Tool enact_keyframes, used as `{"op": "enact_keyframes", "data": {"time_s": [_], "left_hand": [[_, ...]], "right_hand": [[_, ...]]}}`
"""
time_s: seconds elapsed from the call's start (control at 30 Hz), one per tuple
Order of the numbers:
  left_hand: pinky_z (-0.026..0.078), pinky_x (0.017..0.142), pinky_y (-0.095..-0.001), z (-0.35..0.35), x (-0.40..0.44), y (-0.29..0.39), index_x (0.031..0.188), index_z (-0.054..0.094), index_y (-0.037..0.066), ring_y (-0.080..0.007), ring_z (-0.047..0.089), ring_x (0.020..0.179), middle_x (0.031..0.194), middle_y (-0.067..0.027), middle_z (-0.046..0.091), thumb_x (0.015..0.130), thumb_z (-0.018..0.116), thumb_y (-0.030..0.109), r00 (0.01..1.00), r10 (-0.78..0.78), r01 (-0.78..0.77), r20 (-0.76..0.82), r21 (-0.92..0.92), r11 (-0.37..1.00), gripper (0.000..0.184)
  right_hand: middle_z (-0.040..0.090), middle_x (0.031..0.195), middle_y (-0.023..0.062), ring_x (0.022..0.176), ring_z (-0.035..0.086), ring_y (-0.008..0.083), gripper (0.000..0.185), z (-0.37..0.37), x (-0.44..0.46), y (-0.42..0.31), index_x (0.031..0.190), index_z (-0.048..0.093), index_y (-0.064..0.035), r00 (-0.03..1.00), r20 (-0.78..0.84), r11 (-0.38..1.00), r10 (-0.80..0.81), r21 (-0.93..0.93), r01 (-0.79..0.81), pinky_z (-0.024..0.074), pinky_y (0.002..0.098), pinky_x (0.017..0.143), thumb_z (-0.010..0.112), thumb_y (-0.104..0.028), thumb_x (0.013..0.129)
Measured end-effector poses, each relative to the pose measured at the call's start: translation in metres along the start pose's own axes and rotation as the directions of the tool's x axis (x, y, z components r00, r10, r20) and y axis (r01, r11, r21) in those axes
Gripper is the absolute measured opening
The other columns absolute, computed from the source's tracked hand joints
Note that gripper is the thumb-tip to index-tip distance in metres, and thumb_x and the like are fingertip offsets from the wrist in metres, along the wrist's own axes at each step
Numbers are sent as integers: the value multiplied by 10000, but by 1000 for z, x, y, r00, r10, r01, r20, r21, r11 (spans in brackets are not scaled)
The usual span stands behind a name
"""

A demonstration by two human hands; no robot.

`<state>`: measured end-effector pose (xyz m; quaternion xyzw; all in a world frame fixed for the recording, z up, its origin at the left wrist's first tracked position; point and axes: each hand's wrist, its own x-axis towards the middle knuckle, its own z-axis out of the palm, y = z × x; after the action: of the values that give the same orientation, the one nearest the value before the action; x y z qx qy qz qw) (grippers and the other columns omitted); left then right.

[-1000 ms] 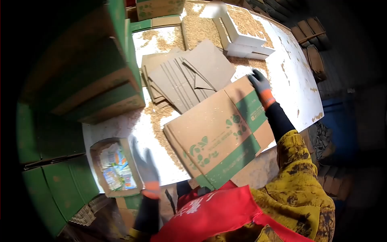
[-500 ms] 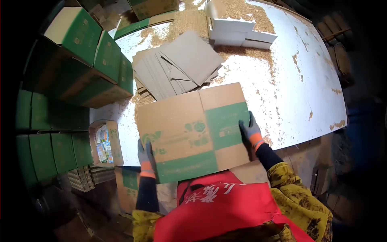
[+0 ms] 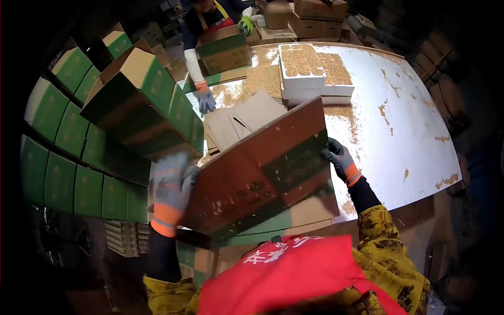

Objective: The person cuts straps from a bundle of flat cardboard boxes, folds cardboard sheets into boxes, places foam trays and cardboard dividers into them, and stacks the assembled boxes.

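Note:
A flat-sided cardboard carton [image 3: 247, 173], brown with green printed panels, stands tilted over the near table edge, its broad face toward me in shadow. My right hand [image 3: 342, 160], in a dark glove with an orange cuff, grips its right edge between thumb and fingers. My left hand [image 3: 173, 184], gloved in grey and orange, is at the carton's left edge; motion smears its fingers, so its hold is unclear. More brown and green cardboard [image 3: 310, 212] shows below the carton. Behind it lie loose grey-brown cardboard sheets [image 3: 249, 118].
Green cartons [image 3: 86, 147] are stacked at left. White foam boxes [image 3: 304, 86] topped with brown granules stand on the white table [image 3: 399, 142]. Across it, a co-worker's gloved hand [image 3: 206, 100] reaches down; the other holds a carton [image 3: 226, 52]. Egg-tray-like stacks [image 3: 126, 239] sit lower left.
The carton has tipped up from lying nearly flat, its face now dark. My left hand has moved left and up, blurring. The view has shifted, bringing a co-worker into sight.

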<state>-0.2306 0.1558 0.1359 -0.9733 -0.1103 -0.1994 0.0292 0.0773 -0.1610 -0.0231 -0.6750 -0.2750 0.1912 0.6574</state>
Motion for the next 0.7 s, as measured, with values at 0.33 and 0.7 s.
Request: {"op": "enact_keyframes", "data": {"time_s": [0.33, 0.7], "left_hand": [[431, 895, -251, -36, 34, 21, 1336, 448, 13, -103, 519, 1043, 1214, -48, 569, 918, 593, 260, 443, 328, 763, 834, -543, 351, 507], [436, 667, -232, -71, 43, -50, 990, 425, 46, -81, 464, 784, 867, -18, 453, 772, 586, 72, 884, -276, 467, 376, -697, 545, 273]], "right_hand": [[293, 1473, 138, 1369, 215, 382, 735, 149, -35, -178, 1407, 373, -234, 723, 554, 272, -412, -683, 678, 120, 543, 1114, 550, -606, 797], [366, 1424, 209, 1359, 235, 425, 207, 59, -109, -225, 883, 720, -205, 869, 340, 641, -361, -586, 495, 253, 503, 1073, 762, -237, 682]]}}
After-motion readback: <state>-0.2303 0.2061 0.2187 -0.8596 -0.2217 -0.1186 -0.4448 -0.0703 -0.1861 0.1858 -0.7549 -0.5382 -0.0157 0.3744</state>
